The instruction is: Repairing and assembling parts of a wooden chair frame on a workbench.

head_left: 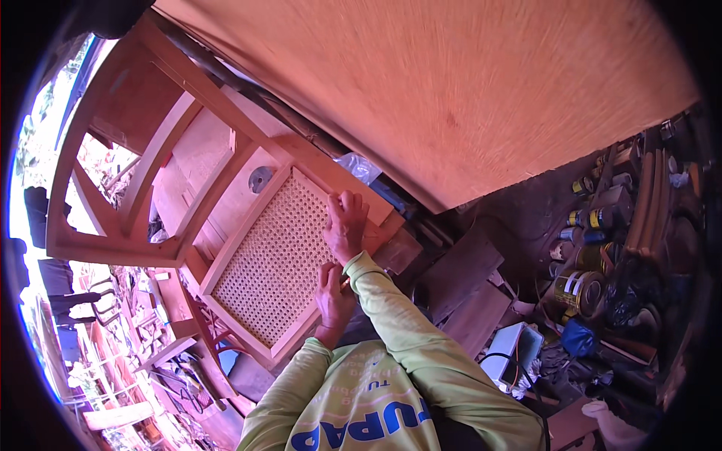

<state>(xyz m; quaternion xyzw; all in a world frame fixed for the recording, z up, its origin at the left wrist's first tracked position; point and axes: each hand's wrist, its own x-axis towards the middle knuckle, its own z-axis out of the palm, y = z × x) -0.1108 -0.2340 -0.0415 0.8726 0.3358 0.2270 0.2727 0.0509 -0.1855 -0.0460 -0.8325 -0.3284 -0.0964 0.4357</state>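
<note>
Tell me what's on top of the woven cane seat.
The right hand and left hand are over the right edge of the woven cane seat, along its wooden frame. Whatever is directly beneath them is covered and can't be seen.

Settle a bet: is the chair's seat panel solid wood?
No, the seat panel is woven cane, with small holes showing throughout, set inside a wooden frame.

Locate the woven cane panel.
In the head view, the woven cane panel lies just left of centre, inside a wooden border, with the left hand and right hand at its right edge.
</note>
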